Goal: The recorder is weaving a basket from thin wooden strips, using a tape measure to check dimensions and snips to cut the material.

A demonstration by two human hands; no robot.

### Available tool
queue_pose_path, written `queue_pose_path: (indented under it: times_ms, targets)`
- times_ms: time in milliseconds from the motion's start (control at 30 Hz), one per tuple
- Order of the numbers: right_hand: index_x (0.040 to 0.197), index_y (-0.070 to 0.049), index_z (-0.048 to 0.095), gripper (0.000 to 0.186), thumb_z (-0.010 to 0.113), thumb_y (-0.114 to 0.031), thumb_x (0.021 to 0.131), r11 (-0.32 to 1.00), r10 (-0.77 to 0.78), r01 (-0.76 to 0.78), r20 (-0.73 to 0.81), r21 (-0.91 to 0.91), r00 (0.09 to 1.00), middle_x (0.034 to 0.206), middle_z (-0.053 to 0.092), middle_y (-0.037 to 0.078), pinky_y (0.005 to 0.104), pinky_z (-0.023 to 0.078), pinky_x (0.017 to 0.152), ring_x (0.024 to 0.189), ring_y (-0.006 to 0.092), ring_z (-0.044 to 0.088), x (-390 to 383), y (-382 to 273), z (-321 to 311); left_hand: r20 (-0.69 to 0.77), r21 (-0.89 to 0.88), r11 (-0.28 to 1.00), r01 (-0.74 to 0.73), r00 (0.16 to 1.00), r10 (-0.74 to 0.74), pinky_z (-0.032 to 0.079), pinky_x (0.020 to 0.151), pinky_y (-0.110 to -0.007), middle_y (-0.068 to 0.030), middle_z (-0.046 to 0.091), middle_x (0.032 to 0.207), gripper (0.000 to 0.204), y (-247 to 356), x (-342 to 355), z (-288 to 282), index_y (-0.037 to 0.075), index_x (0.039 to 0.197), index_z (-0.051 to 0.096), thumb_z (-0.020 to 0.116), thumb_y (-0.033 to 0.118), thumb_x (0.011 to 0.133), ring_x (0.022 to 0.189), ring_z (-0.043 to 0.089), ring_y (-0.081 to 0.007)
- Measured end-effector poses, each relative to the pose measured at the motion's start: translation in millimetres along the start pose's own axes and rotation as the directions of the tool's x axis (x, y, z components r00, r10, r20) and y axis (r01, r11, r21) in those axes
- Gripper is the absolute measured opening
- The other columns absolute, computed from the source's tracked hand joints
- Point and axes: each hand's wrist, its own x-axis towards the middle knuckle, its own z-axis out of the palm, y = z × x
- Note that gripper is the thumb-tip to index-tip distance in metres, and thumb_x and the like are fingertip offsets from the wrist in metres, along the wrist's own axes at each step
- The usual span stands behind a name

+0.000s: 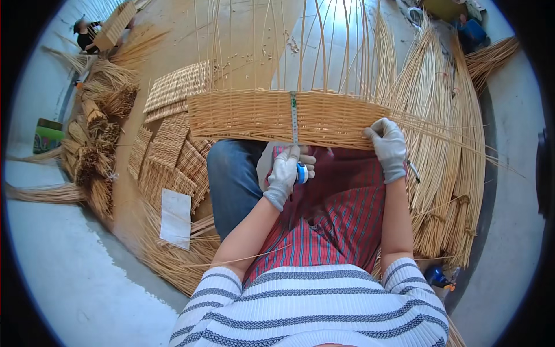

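Observation:
A long woven wicker panel (243,118) lies across above my lap, with long unwoven rods rising from its upper edge and trailing to the right. A tape measure's blade (295,124) stretches up across the panel's middle. My gloved left hand (286,170) is closed on the tape's blue-and-white case (302,172) just below the panel. My gloved right hand (386,147) grips the lower right end of the panel, thumb on its face.
Woven mats (173,84) and a white sheet (175,217) lie on the left. Reed bundles line both sides (101,121), (448,144). A blue container (471,32) sits at the upper right. Another person (87,40) holds a woven piece at the upper left.

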Motion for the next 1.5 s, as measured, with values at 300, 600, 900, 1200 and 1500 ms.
queue_pose_path:
  times_ms: [300, 600, 900, 1200, 1500]
  targets:
    - [0.082, -0.002, 0.065, 0.025, 0.085, -0.016, 0.078, 0.998, 0.007, -0.007, 0.003, 0.067, 1.0, 0.075, 0.061, 0.007, 0.0338, 0.05, 0.065, 0.068, 0.0181, 0.059, 3.3, -4.0, 11.3, 0.008, 0.157, 0.984, -0.08, 0.997, 0.079, 0.058, 0.049, -0.034, -0.0145, 0.07, 0.081, 0.025, 28.5, -10.0, 0.8, 0.005, 0.114, 0.05, 0.044, 0.028, 0.108, 0.056, 0.067, -0.0224]
    - [0.082, -0.002, 0.065, 0.025, 0.085, -0.017, 0.078, 0.997, 0.0, 0.0, 0.007, 0.082, 1.0, 0.076, 0.062, 0.007, 0.0333, 0.05, 0.066, 0.068, 0.0175, 0.058, 4.8, -0.7, 11.7, 0.014, 0.227, 0.958, -0.173, 0.985, 0.174, 0.058, 0.051, -0.032, -0.0111, 0.07, 0.081, 0.032, 19.7, -5.8, -15.9, 0.003, 0.106, 0.058, 0.045, 0.032, 0.108, 0.056, 0.065, -0.0179]
    - [0.082, -0.002, 0.065, 0.025, 0.086, -0.016, 0.078, 0.997, 0.029, -0.032, 0.04, 0.076, 0.999, 0.076, 0.062, 0.007, 0.0322, 0.05, 0.065, 0.068, 0.0159, 0.058, 5.5, 2.7, 12.3, -0.094, 0.238, 0.952, -0.194, 0.971, 0.221, 0.057, 0.05, -0.033, -0.0129, 0.067, 0.075, 0.031, 40.0, -21.8, -40.0, 0.002, 0.108, 0.056, 0.042, 0.029, 0.109, 0.055, 0.063, -0.0186]
    - [0.083, -0.001, 0.066, 0.024, 0.085, -0.015, 0.079, 0.991, 0.041, -0.048, 0.063, 0.124, 0.997, 0.075, 0.062, 0.006, 0.0311, 0.05, 0.065, 0.068, 0.0142, 0.058, 11.8, 1.7, 17.9, -0.129, 0.286, 0.95, -0.128, 0.977, 0.17, 0.057, 0.049, -0.032, -0.0146, 0.068, 0.079, 0.03, 47.6, -11.0, -45.9, 0.002, 0.119, 0.051, 0.042, 0.028, 0.108, 0.056, 0.065, -0.0201]
    - [0.081, -0.006, 0.066, 0.023, 0.08, -0.025, 0.082, 0.995, -0.016, 0.018, 0.023, -0.097, 1.0, 0.08, 0.065, 0.012, 0.0416, 0.05, 0.07, 0.074, 0.0274, 0.062, 3.4, -6.0, -8.6, -0.061, 0.116, 0.973, -0.202, 0.976, 0.21, 0.057, 0.05, -0.032, -0.0086, 0.065, 0.076, 0.027, 32.8, 5.0, -44.9, 0.007, 0.115, 0.053, 0.053, 0.032, 0.104, 0.058, 0.065, -0.0191]
